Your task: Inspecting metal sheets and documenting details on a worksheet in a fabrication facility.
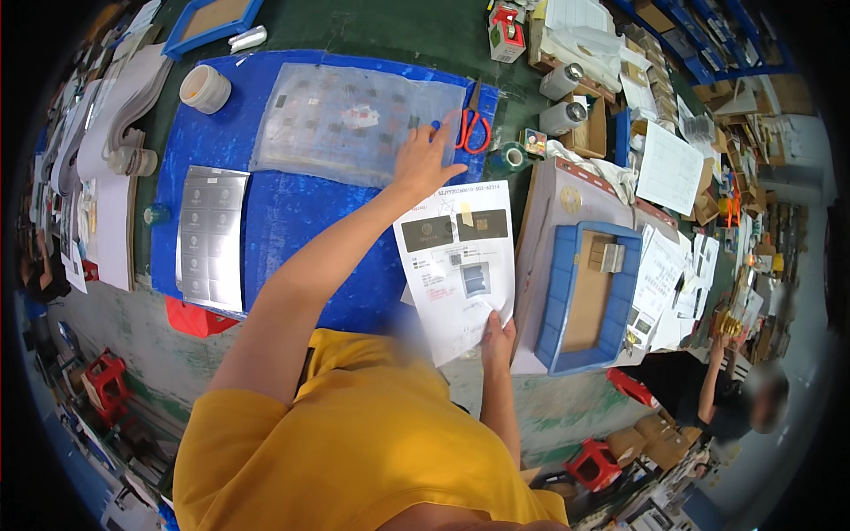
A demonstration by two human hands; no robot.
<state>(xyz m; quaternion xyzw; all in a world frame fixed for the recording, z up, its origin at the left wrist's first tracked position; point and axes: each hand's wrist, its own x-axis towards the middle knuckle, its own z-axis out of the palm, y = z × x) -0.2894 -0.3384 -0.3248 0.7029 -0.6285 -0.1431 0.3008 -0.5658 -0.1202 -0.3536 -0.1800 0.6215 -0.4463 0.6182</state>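
Observation:
My right hand [498, 338] grips the lower edge of a white printed sheet [443, 314], which has a dark band, a small yellow piece and a picture on it. My left hand [423, 161] stretches out with fingers spread over the right end of a translucent plastic sheet [310, 133]; whether it touches the plastic I cannot tell. Just right of its fingertips are scissors [476, 133] with red handles. Silvery metal sheets [212, 239] bearing a grid of dark marks rest at the left of the blue table cover [292, 230].
A white tub [205, 89] stands at the far left of the cover. On the right are a blue tray [567, 341] with a small block inside, a roll of green tape [511, 157] and grey-capped bottles [563, 118]. Another person [708, 389] works at the far right.

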